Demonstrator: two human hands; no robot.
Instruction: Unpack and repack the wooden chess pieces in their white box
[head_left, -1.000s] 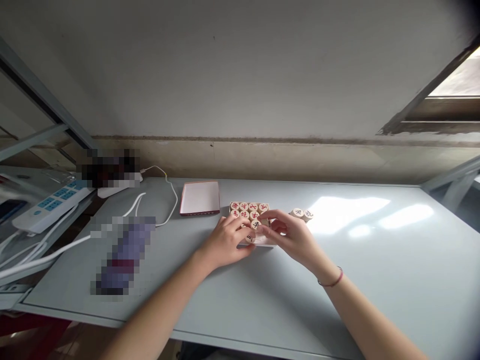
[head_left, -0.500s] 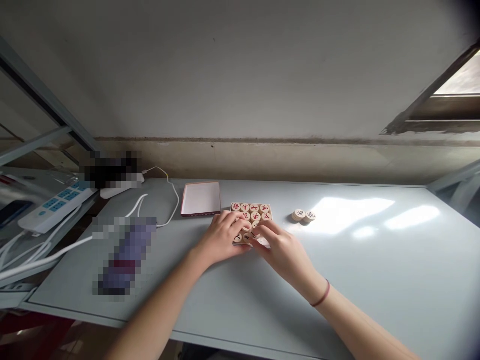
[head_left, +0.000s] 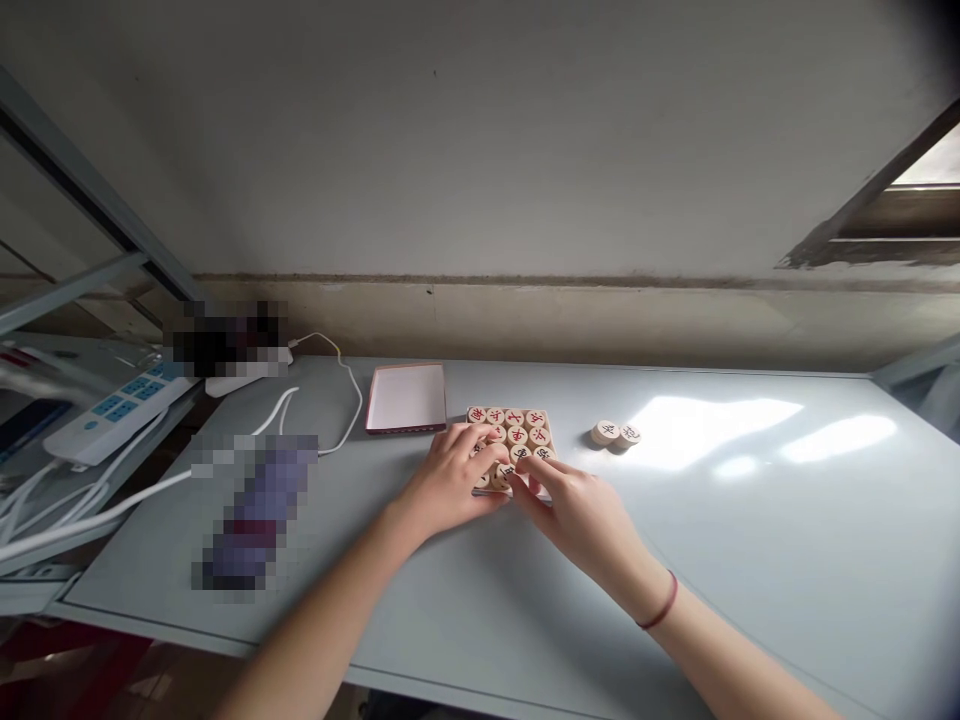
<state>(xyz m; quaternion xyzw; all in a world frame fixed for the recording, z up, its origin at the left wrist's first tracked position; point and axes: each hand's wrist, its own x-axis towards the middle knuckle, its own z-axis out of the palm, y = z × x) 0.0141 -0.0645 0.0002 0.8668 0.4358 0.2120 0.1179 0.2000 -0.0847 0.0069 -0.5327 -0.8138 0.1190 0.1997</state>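
A shallow box [head_left: 552, 440] stands in the middle of the desk, filled with round wooden Chinese chess pieces [head_left: 517, 436] marked in red and black. My left hand [head_left: 448, 482] grips its left and front side, thumb along the front edge and fingers curled over the nearest pieces. At the front right, my right hand [head_left: 576, 508] has thumb and forefinger pinched at a Chinese chess piece [head_left: 503, 477] in the front row. My fingers partly cover that row. Two short stacks of Chinese chess pieces [head_left: 606, 432] sit side by side to the right of the box.
The open box lid [head_left: 409, 398] lies behind and left of the box. Farther left are a blurred purple object [head_left: 266, 510], white cables [head_left: 349, 400] and a power strip [head_left: 112, 415]. A wall [head_left: 480, 200] rises behind the grey desk [head_left: 750, 560].
My right hand's fingertips have shifted slightly at the front row, and more black-marked pieces show beside them. My left hand keeps its place on the box. The view has moved slightly.
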